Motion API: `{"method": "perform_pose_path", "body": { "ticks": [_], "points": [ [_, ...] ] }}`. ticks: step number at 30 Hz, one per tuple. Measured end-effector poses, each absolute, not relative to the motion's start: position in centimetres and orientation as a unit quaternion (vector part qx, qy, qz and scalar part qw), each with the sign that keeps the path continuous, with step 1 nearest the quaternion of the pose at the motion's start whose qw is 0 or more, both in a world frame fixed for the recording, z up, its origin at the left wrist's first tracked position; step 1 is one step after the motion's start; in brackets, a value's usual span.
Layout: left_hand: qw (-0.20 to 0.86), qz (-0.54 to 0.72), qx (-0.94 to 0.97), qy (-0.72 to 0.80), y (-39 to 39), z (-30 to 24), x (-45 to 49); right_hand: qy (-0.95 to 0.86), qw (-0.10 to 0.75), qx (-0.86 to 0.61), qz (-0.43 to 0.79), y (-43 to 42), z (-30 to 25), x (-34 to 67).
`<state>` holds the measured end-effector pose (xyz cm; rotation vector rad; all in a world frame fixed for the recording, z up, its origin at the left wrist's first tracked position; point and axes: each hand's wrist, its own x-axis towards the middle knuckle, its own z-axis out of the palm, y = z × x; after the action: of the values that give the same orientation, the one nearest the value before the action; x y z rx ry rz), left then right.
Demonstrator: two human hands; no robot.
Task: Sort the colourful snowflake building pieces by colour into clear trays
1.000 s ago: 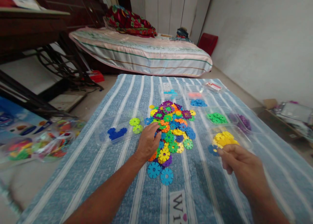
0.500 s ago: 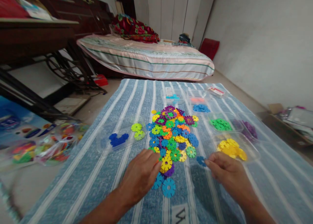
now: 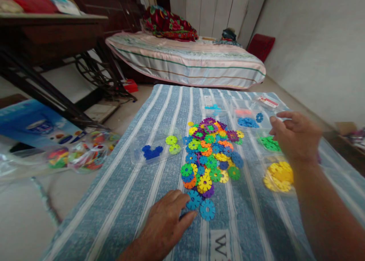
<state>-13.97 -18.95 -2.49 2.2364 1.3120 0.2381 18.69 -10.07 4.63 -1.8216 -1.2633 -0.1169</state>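
- The left hand [image 3: 168, 223] lies flat, palm down, on the striped cloth [image 3: 128, 200]. Its grip is wide, the fingers are stretched, and it holds nothing.
- Its fingertips [image 3: 186, 215] touch a blue disc [image 3: 194, 200] at the near edge of the pile [image 3: 212, 154]. I judge the hand is flat because a thin disc on cloth slides more easily than it lifts.
- A 2nd disc [image 3: 207, 209] of the same blue lies just beside the 1st one, on its right.
- The right hand [image 3: 296, 135] is raised above the green heap [image 3: 268, 143], well apart from the left hand. Its fingers are loosely curved and spread, with nothing pinched between them.
- A small disc [image 3: 259, 117] shows just beside these fingertips, at the edge of the blue heap [image 3: 247, 122]. I cannot tell if they touch it.
- The heaps sit in clear trays [image 3: 137, 158] around the pile, and the yellow heap [image 3: 279, 175] is nearest to the right arm. Each heap has only 1 colour, so the trays seem placed to keep the colours apart and within reach of both hands.
- The left tray holds 2 colours, dark blue [image 3: 152, 152] and lime [image 3: 172, 140].
- A bag [image 3: 82, 154] of mixed discs lies on the floor to the left, and a bed [image 3: 185, 63] stands behind.
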Motion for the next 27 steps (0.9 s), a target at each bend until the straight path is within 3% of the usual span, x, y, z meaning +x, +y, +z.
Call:
{"method": "perform_pose_path", "body": {
  "ticks": [9,14,21,27],
  "points": [
    [0.247,0.114,0.785,0.556,-18.9,-3.1,-13.5,-0.671,0.341,-0.623,0.211,-15.1,-4.1,10.1],
    [0.318,0.095,0.753,0.568,-18.2,-1.8,-12.7,-0.623,0.380,-0.643,0.233,-14.4,-4.7,10.5],
    [0.531,0.114,0.630,0.555,-17.0,-1.5,-12.7,-0.541,0.453,-0.652,0.278,-14.5,-6.1,11.2],
    [0.534,0.200,0.598,0.563,-12.2,1.4,-10.3,-0.520,0.470,-0.648,0.299,-14.3,-6.6,11.0]
  ]
}}
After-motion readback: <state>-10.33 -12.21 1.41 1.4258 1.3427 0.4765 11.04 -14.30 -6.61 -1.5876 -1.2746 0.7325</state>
